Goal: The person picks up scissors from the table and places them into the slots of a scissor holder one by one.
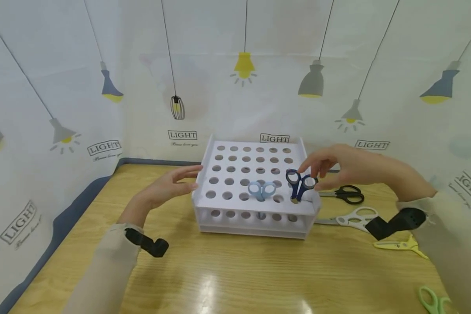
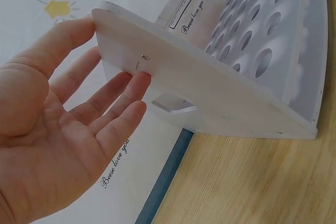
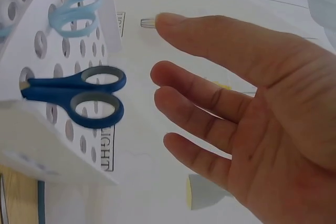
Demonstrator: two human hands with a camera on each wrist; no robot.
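Note:
A white rack (image 1: 220,206) with rows of round holes stands on the table. Dark blue scissors (image 3: 52,85) sit tip-down in a hole at its front right corner, handles up. Light blue scissors (image 1: 261,195) stand in another front-row hole, to their left. My right hand (image 1: 345,163) hovers by the dark blue handles, fingers loosely bent; the right wrist view has a gap between fingertips and handles. At the rack's left side panel (image 2: 210,93), the fingertips of my left hand (image 1: 166,187) rest against the outer face and edge, holding nothing.
On the table (image 1: 220,270) right of the rack lie black-handled scissors (image 1: 339,194), white scissors (image 1: 347,219) and yellow scissors (image 1: 396,245). Green scissors (image 1: 434,305) lie at the lower right, partly out of view. A lamp-printed backdrop (image 1: 212,96) rises behind the rack.

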